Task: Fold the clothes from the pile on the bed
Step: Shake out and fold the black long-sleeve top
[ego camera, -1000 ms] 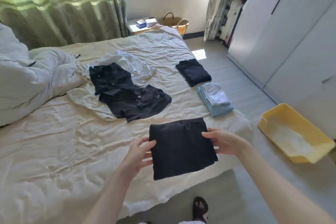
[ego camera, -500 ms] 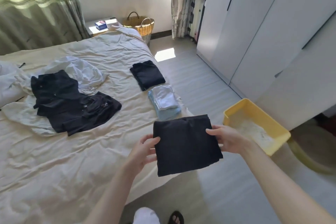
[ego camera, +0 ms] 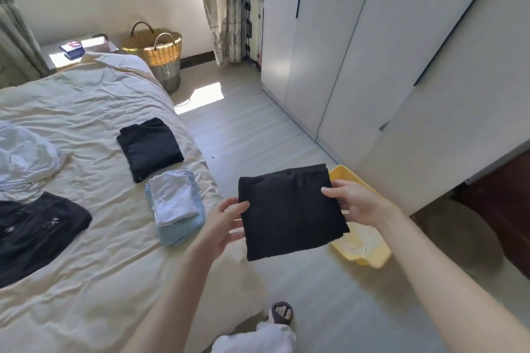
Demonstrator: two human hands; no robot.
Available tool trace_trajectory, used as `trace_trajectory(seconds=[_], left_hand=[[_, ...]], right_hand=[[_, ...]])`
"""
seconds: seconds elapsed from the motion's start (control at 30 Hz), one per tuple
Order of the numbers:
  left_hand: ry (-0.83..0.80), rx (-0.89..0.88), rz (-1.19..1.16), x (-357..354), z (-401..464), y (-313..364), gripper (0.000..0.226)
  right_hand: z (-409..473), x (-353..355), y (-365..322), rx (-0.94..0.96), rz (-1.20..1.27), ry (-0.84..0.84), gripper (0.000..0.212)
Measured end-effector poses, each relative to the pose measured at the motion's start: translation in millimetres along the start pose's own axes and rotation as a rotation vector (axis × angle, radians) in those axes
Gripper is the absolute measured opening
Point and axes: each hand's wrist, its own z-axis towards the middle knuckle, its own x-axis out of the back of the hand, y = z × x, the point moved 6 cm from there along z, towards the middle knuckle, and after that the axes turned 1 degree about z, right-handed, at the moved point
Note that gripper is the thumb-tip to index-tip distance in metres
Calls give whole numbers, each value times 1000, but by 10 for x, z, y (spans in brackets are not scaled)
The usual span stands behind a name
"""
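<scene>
A folded black garment [ego camera: 289, 210] hangs in the air past the bed's right edge, over the floor. My left hand [ego camera: 225, 223] grips its left edge and my right hand [ego camera: 354, 202] grips its right edge. On the cream bed [ego camera: 94, 252] lie a folded black garment [ego camera: 150, 147] and a folded stack of white on light blue cloth [ego camera: 175, 206]. Unfolded black clothes [ego camera: 37, 233] and a white garment [ego camera: 23, 156] lie at the left.
A yellow plastic tub [ego camera: 364, 246] sits on the floor partly behind the held garment. White wardrobe doors [ego camera: 372, 51] line the right. A wicker basket [ego camera: 156, 51] and a nightstand [ego camera: 77, 50] stand at the far end. My sandalled foot [ego camera: 282, 312] is on the floor.
Both hands have carried the folded black garment off the bed to the right, over the floor. The view has swung right toward the wardrobe.
</scene>
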Motion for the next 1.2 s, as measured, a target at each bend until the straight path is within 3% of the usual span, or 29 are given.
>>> trace_trajectory(seconds=[0.3,0.6,0.83,1.03,1.2], left_hand=[[64,3,-76,-981,955,526,22],[345,-66,-318,-1189,1476,664,18],[636,-114,-542,-776,1652,696,18],[829,-141,-752,-25,1977,722,29],[945,-186,-943,813,2395,863,15]], right_hand=[[902,1119,-895,13,-74,-80,17],[1958,1109,-1790,20,-366,-300,23],[2737,193,-2413,46,-623,-511,22],[3445,-1199,-2849,114,-901,-684,16],[4063,-2510,-3220,161,-1068,-809,13]])
